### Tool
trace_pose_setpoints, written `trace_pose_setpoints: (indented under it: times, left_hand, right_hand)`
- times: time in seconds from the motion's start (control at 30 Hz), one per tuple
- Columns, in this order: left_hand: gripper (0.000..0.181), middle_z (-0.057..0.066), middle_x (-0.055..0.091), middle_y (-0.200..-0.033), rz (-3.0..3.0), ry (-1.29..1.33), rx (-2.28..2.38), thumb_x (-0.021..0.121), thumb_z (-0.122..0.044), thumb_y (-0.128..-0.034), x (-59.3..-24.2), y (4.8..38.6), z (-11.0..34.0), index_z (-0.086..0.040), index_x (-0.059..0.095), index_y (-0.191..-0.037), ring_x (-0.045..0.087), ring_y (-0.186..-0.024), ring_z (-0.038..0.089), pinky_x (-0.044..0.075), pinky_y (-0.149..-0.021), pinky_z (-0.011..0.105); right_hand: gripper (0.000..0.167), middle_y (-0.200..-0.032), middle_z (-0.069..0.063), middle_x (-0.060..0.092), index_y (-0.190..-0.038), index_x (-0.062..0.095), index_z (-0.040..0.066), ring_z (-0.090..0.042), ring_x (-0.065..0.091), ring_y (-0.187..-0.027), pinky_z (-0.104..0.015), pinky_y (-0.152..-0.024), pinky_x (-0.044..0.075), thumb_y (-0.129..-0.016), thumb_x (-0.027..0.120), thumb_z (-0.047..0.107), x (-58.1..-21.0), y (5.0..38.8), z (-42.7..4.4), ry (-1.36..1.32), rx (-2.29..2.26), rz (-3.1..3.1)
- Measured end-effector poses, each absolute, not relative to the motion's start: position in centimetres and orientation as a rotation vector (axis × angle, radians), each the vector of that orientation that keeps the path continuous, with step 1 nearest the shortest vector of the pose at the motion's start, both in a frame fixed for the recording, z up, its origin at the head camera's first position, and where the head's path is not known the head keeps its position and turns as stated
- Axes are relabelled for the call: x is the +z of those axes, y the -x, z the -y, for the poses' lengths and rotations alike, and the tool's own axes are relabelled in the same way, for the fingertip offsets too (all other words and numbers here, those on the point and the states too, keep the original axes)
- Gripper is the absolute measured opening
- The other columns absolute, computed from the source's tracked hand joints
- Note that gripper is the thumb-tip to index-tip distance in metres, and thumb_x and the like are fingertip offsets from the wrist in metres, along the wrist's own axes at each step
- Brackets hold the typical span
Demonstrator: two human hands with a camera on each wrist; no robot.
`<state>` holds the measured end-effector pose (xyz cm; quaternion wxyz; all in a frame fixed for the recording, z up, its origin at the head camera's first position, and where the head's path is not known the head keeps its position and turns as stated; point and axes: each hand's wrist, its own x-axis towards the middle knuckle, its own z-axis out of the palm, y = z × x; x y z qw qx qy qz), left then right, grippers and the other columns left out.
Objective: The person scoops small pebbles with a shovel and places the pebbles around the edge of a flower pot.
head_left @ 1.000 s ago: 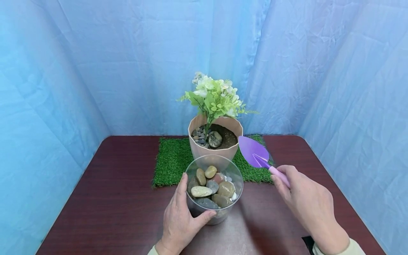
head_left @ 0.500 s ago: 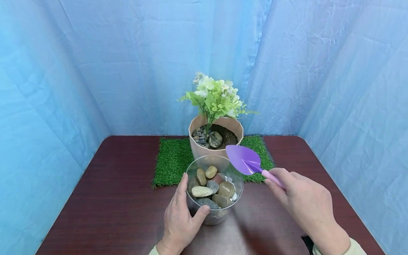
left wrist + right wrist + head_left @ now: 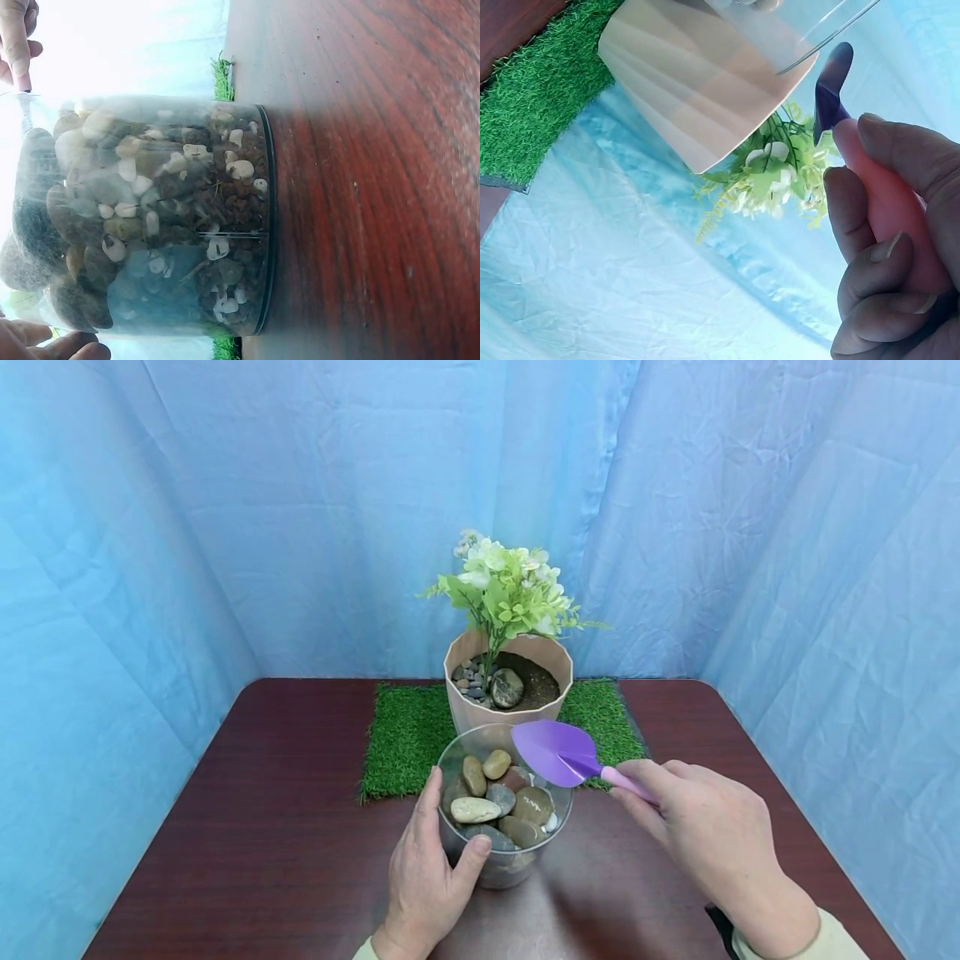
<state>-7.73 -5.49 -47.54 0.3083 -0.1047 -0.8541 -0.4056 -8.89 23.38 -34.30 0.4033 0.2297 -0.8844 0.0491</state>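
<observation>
My left hand holds a clear container of stones on the table, thumb at the near rim and fingers along its left side. Large smooth stones lie on top; through the wall, the left wrist view shows small white pebbles and brown gravel lower down. In my right hand is a hand trowel, gripped by its pink handle. Its purple blade is over the container's far right rim in the head view, pointing left. Whether it touches the rim cannot be told.
Behind the container, a beige flowerpot stands on a green grass mat. It holds soil, pebbles, a large stone and a white-flowered plant. Blue curtains surround the dark red table.
My right hand has moved left and slightly down, bringing the trowel blade from beside the flowerpot to over the container's rim. The left hand and container have stayed nearly still.
</observation>
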Motion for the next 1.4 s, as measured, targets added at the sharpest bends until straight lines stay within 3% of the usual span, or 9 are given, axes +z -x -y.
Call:
trace_pose_setpoints:
  times: [0.23,0.63,0.9,1.4]
  left_hand:
    - [0.092,0.009,0.044,-0.164,2.269,0.276,-1.08,0.072,-0.049,-0.0922,-47.6,7.6,5.6,-0.011,0.031,-0.165,0.052,-0.143,0.028,0.05,-0.106,0.05]
    - [0.092,0.01,0.045,-0.163,2.257,0.286,-1.066,0.072,-0.05,-0.0927,-47.7,7.7,5.6,-0.011,0.031,-0.165,0.054,-0.141,0.031,0.05,-0.104,0.051]
    - [0.091,0.01,0.045,-0.163,2.251,0.289,-1.051,0.071,-0.051,-0.0935,-47.6,7.7,5.6,-0.011,0.031,-0.165,0.053,-0.142,0.03,0.05,-0.105,0.051]
    - [0.092,0.008,0.043,-0.165,2.286,0.283,-1.067,0.072,-0.049,-0.0928,-47.4,7.5,5.7,-0.011,0.03,-0.165,0.05,-0.145,0.027,0.048,-0.109,0.049]
  right_hand:
    - [0.054,-0.058,0.014,0.037,-0.08,0.074,0.028,-0.001,0.028,-0.048,-0.021,-0.04,0.016,-0.107,0.042,0.061,-33.1,9.0,-22.0,-0.671,0.13,2.117]
    - [0.055,-0.056,0.013,0.035,-0.072,0.068,0.027,-0.005,0.031,-0.046,-0.021,-0.04,0.015,-0.108,0.041,0.059,-32.7,9.6,-21.3,-0.776,0.093,2.087]
    - [0.053,-0.059,0.015,0.049,-0.084,0.077,0.031,-0.009,0.047,-0.049,-0.026,-0.039,0.025,-0.108,0.041,0.061,-32.8,9.8,-21.3,-0.787,0.052,2.195]
    - [0.053,-0.059,0.015,0.054,-0.078,0.076,0.029,-0.009,0.046,-0.048,-0.024,-0.038,0.022,-0.11,0.042,0.053,-32.9,10.5,-20.4,-0.886,0.066,2.081]
